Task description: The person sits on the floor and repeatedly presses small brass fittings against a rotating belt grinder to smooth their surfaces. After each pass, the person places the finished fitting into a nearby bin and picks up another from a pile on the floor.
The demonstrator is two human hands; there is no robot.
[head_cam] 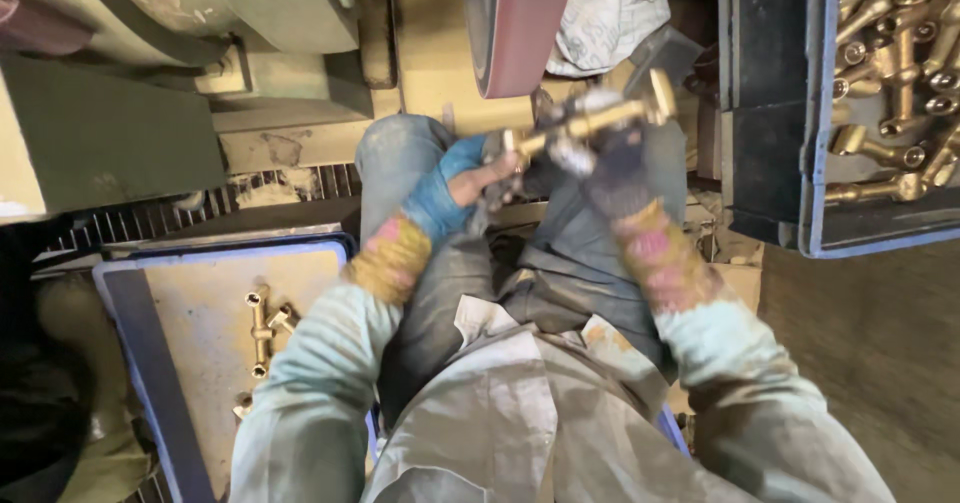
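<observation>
Both hands hold 1 brass fitting (590, 121) just below the lower edge of a reddish-brown sanding belt (515, 23), above the person's lap. The left hand (490, 175), in a worn blue glove with fingertips showing, is closed around the fitting's left end. The right hand (612, 163), in a dark glove, grips its middle and right part, with the flared brass end poking out toward the upper right. The fitting lies tilted, its right end higher. It is close to the belt, but whether they touch cannot be told. To the right, a dark bin (815, 113) with a blue rim holds a heap of brass fittings (895, 73). At lower left, a blue-rimmed tray (130, 303) holds a few brass parts (265, 328) on its dusty floor. A crumpled pale cloth (610, 13) lies beside the belt.
</observation>
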